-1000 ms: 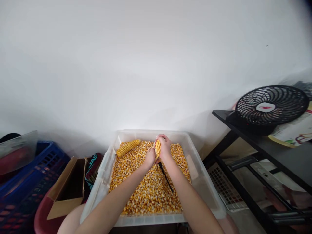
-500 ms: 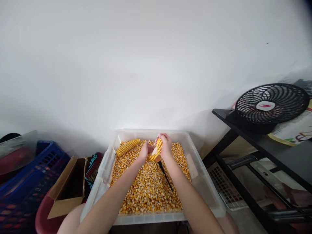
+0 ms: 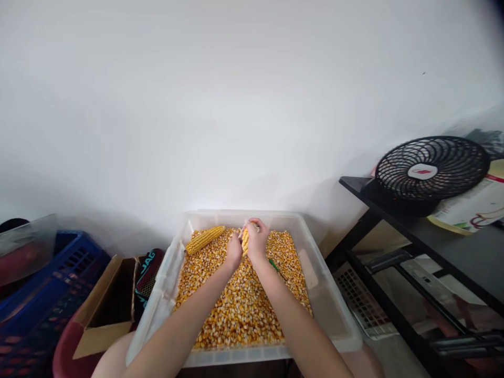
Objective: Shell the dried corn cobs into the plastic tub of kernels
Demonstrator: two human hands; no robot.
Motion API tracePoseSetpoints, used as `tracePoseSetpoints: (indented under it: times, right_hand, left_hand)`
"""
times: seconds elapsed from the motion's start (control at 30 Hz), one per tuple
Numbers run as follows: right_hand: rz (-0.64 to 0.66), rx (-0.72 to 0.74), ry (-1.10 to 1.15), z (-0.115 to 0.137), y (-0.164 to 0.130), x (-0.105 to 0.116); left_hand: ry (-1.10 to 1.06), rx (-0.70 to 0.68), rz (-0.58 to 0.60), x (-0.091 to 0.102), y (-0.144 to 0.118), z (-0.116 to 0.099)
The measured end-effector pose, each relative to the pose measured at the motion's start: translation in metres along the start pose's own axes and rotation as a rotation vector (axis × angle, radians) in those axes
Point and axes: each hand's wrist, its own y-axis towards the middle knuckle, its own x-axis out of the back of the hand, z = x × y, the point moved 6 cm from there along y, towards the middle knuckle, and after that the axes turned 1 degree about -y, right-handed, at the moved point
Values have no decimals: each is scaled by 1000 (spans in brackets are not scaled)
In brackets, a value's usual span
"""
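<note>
Gripping one corn cob [image 3: 245, 240] between them, both hands meet over the far middle of a clear plastic tub [image 3: 329, 315] filled with loose corn kernels [image 3: 240, 304]. The left hand [image 3: 233, 252] is curled around the cob from its 9 o'clock side; the right hand [image 3: 257, 242] wraps it from 3 o'clock, fingers closed over the top end. Only a narrow strip of yellow kernels shows between the two hands. A second, whole corn cob [image 3: 205, 239] lies on the kernels at about 10 o'clock from the hands, near the tub's far left corner, apart from them. Just at 4 o'clock of the right wrist, a small green thing [image 3: 273, 264] pokes out of the kernels; what it is cannot be told.
</note>
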Motion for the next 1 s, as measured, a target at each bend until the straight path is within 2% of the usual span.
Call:
tracePoseSetpoints:
  times: [0.07,0.13,0.17,0.23,0.3,0.33,0.4,0.47,0.57,0.7,0.77,0.83,0.9,0.97,1.0]
  right_hand:
    - [15,-19,5,1,0,-1]
    - [-29,-48,65,3,4,3]
    - [-74,-62,112,5,6,8]
    - [-190,-92,217,6,11,20]
    - [-290,-170,283,2,12,29]
    - [-324,-215,291,-1,12,32]
    - [-358,-266,265,-3,12,33]
    - [-354,-227,210,0,13,30]
    - [-295,-122,137,6,18,15]
    - [-195,-92,133,-4,16,-5]
    - [-121,-83,113,-9,13,-12]
    - [-50,-80,103,-10,12,-15]
    - [-50,-103,155,-9,14,-10]
    - [-127,-145,254,-8,20,2]
    - [-177,-188,299,-9,23,9]
  left_hand:
    - [-94,105,91,0,2,3]
    - [-38,153,183,1,-1,1]
    - [51,94,204,3,-4,-5]
    - [325,-169,138,8,-13,-26]
    - [628,-418,75,4,-27,-43]
    - [742,-473,34,2,-33,-47]
    - [870,-460,-18,-2,-36,-47]
    - [840,-390,-53,-4,-31,-44]
    - [603,-293,-103,0,-18,-38]
    - [302,-150,-168,15,0,-23]
    - [143,-34,-89,18,8,-11]
    - [12,85,97,15,14,-2]
    - [-12,153,239,15,17,0]
    - [49,71,219,23,17,-11]
    - [125,-11,160,29,15,-18]
